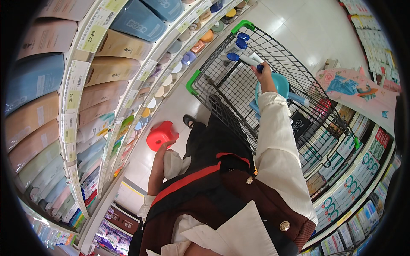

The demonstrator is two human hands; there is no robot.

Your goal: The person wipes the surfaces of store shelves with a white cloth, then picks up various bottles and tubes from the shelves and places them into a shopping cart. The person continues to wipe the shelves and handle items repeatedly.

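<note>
My right hand (264, 75) reaches into the shopping cart (230, 86) and grips a white bottle (251, 61) with a dark blue cap. Beside it in the cart lie several more blue-capped bottles (235, 50). Just under my right wrist sits a teal plastic basin (282, 84), partly hidden by my forearm. Lower down at the left, my left hand (159, 156) is closed around a crumpled white cloth (174, 163); most of its fingers are hidden. Close to that hand, a red plastic stool (161, 136) stands on the floor.
Shelves of pump and shampoo bottles (118, 70) with price tags (91, 33) line the left side. Jars (206, 36) fill lower shelves there. Boxed goods (349, 188) line the right. A light blue bottle (298, 98) and a black package (300, 123) appear around the cart's right side.
</note>
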